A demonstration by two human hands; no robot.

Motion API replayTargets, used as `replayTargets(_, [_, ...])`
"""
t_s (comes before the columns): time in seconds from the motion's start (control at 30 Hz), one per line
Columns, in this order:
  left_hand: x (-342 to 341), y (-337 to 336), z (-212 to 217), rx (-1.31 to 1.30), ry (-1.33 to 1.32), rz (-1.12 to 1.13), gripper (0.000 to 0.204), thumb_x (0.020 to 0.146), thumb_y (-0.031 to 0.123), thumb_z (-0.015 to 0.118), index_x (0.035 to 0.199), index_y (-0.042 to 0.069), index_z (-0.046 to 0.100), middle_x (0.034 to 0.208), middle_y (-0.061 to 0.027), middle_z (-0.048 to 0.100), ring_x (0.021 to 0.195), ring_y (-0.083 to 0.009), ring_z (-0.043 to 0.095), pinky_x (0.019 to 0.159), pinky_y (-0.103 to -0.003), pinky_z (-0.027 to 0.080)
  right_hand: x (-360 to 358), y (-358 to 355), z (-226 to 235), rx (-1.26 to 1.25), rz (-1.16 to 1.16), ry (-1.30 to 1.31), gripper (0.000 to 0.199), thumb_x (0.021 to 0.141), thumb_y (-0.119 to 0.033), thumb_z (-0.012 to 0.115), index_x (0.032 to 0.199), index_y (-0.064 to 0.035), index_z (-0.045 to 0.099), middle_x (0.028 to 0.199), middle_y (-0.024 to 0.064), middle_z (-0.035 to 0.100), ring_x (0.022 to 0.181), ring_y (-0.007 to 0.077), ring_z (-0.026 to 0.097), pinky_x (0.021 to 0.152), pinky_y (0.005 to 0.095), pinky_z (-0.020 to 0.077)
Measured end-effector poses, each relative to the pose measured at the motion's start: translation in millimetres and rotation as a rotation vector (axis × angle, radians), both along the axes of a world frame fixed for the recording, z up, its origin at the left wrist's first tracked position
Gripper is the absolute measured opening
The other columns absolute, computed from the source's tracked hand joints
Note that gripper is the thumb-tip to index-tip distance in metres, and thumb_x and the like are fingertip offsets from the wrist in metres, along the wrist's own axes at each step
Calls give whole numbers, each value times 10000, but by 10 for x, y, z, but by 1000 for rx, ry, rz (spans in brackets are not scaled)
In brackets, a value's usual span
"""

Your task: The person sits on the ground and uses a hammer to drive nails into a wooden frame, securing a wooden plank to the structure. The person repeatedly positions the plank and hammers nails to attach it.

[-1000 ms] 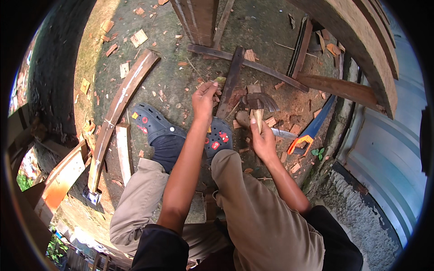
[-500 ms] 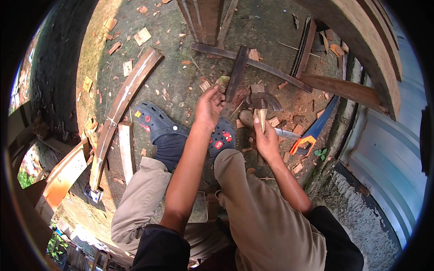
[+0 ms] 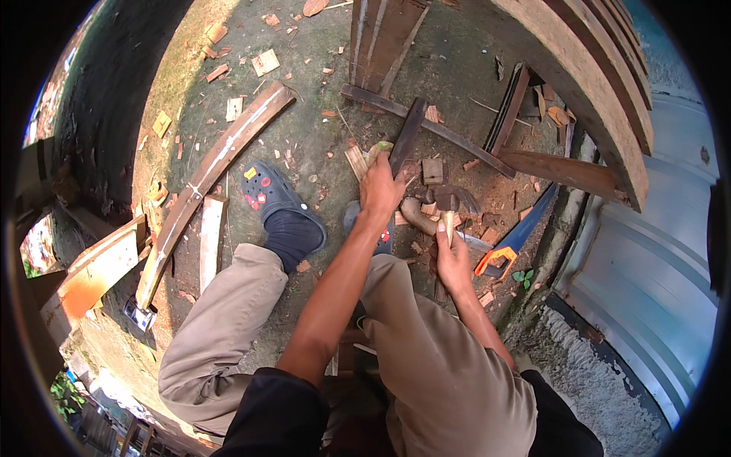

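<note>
My left hand [image 3: 381, 188] is closed around the near end of a short dark wooden strip [image 3: 410, 137]. The strip's far part lies over a longer dark crosspiece [image 3: 457, 135]. My right hand [image 3: 454, 260] grips the pale wooden handle of a claw hammer [image 3: 448, 219], whose dark head [image 3: 459, 199] points away from me, low over the ground. Just beyond the head sits a small wooden block [image 3: 432, 171]. A rounded brown object [image 3: 416, 215] lies left of the hammer, partly hidden. Near my left fingers is a yellowish-green piece [image 3: 378, 150] I cannot identify.
A handsaw [image 3: 499, 261] with an orange handle and blue blade lies to the right. A long white-marked timber [image 3: 205, 179] stretches along the left. Curved wooden boards [image 3: 601, 99] rise at the upper right. Wood chips [image 3: 266, 62] litter the ground around my clogs [image 3: 283, 204].
My left hand has moved from beside the dark strip to close around its near end. The hammer has shifted slightly toward me, uncovering the wooden block. The whole view has shifted a little.
</note>
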State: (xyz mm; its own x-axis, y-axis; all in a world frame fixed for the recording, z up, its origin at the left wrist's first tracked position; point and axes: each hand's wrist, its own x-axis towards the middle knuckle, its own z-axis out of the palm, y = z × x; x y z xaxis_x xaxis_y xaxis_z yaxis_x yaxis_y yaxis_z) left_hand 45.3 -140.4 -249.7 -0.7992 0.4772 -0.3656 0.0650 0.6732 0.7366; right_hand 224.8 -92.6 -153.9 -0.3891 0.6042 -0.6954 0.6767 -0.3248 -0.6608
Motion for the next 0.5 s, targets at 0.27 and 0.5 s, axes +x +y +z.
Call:
replayTargets(0.27, [-41, 23, -124, 132, 14, 100, 454, 824, 97, 708, 1239, -42, 585, 1095, -284, 684, 1042, -460, 654, 944, -492, 507, 806, 366, 440, 159, -122, -18, 439, 1056, -447, 515, 895, -46, 595, 682, -53, 439, 607, 59, 405, 524, 274, 320])
replayTargets(0.5, [-313, -809, 443, 748, -604, 184, 477, 962, 190, 659, 1367, -36, 548, 1144, -132, 697, 968, -165, 668, 804, -308, 552, 855, 651, 1340, 372, -20, 241, 432, 1085, -411, 455, 835, -68, 534, 696, -47, 411, 632, 74, 381, 556, 280, 314])
